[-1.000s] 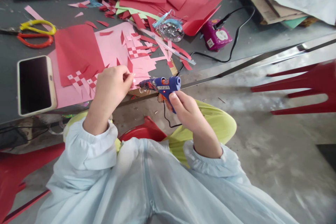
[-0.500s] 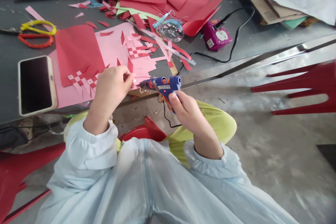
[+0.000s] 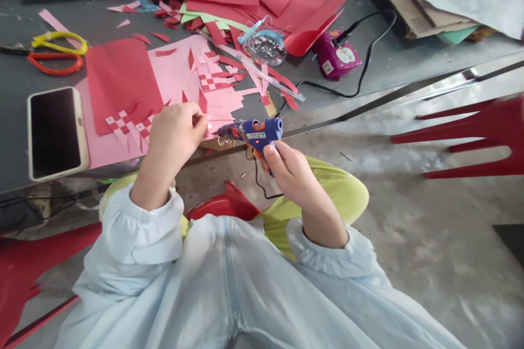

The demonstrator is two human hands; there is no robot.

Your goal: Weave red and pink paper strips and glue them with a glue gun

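Table (image 3: 409,65), paper (image 3: 125,79), right hand (image 3: 292,172) — glue gun (image 3: 266,132) (blue)

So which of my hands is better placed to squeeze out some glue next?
Probably your right hand: its fingers are wrapped around the glue gun, whose nozzle points toward your left hand. The left's fingers are pinched together near the tip.

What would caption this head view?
Right hand grips a glue gun, its nozzle near the pinched left hand.
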